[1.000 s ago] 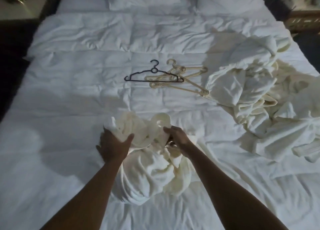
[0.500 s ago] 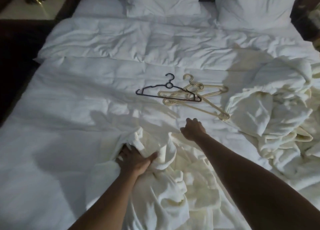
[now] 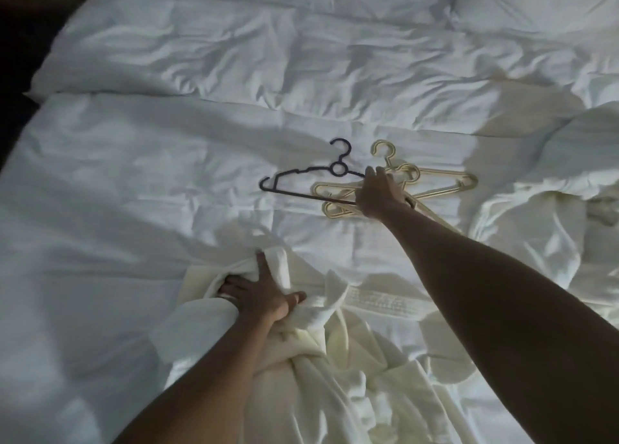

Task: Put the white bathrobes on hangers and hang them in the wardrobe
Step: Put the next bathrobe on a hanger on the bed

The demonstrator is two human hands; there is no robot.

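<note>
At the left of the frame there was only rumpled white duvet (image 3: 140, 182), so I started with my left hand (image 3: 259, 293) at lower centre. It gripped a bunched fold of the white bathrobe (image 3: 321, 370), fingers curled into the cloth and thumb spread up over the fold, and the rest of the robe trailed down toward the bottom edge.

Up and to the right of that, at the middle of the frame, lay the black hanger (image 3: 301, 182), its bar running roughly left to right and its hook pointing toward the top of the picture. Its right end overlapped the heap of cream hangers (image 3: 442, 184), which were splayed at odd angles.

My right hand (image 3: 380, 194) sat over just that overlap, arm stretched long from the lower right, palm down. I could not tell whether the fingers had closed on anything (the back of the hand hid them), nor which hanger they would take. I judged the right hand much the nearer to the hangers, with the left tied up in the robe.

At the far right edge lay another heap of white bathrobes (image 3: 542, 242), untouched.
</note>
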